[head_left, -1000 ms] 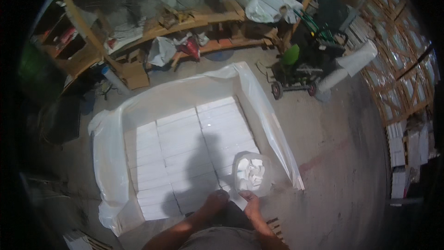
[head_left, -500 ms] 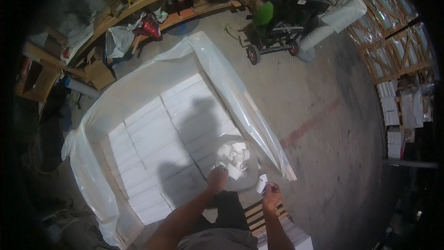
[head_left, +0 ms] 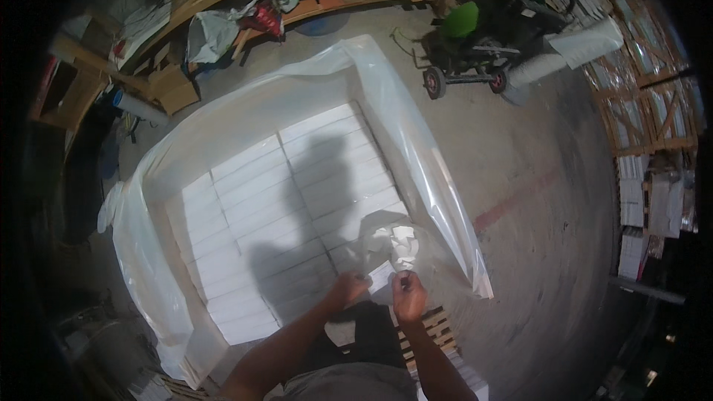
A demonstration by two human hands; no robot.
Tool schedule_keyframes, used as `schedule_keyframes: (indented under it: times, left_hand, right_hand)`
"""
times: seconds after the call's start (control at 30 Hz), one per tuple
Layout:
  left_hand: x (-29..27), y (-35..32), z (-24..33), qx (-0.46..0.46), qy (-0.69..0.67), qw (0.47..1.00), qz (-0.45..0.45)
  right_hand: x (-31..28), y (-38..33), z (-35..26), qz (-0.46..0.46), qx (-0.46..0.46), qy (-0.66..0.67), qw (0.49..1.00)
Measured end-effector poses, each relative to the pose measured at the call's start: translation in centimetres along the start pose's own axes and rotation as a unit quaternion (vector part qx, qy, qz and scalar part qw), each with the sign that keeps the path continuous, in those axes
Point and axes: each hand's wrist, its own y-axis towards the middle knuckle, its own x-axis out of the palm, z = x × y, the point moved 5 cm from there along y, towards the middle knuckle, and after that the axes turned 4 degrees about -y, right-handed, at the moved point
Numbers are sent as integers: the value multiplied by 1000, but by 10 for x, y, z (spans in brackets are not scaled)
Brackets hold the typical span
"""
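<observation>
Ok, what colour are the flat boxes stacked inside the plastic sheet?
White. The boxes show best in the head view, inside the clear plastic sheet.

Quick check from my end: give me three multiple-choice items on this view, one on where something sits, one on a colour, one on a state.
1. Where is the clear bag of white pieces?
A. On the white blocks, at their near right corner
B. On the bare floor by the cart
C. On the wooden shelves

2. What colour is the rounded part on the wheeled cart?
A. Red
B. Green
C. Yellow

3. How do the hands stand?
A. Both hang free at the sides
B. Both are at the bag's near edge
C. One holds a hammer

Answers:
1 A: the bag rests on the stack of white blocks, inside the plastic sheet that wraps it.
2 B: the rounded part reads bright green.
3 B: the left hand and right hand meet at the bag's lower edge, pinching a small white piece.
</observation>
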Motion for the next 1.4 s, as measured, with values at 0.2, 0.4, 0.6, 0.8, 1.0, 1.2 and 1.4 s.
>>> schedule_keyframes:
  times: [0.2, 0.4, 0.6, 0.8, 1.0, 1.2, 1.4]
  left_hand:
    - [-24, 10, -48, 294, 216, 927, 83]
    - [-71, 12, -34, 233, 188, 937, 179]
    - [-112, 49, -62, 117, -96, 947, 284]
    - [-142, 55, -38, -10, -209, 920, 333]
    - [-145, 64, -38, 17, -167, 925, 341]
    - [-148, 94, -71, 2, -126, 930, 344]
    - [-184, 152, -99, 147, -58, 916, 368]
  right_hand:
    - [56, 13, 12, -42, 63, 205, 976]
    - [95, 34, -22, -92, 100, 240, 961]
    - [132, 72, -70, -81, -4, 76, 994]
    - [165, 90, -81, -76, -81, 9, 994]
    - [189, 95, -78, -86, -83, 59, 991]
    - [231, 112, -39, -99, 16, 194, 976]
    - [274, 152, -27, -141, 97, 189, 967]
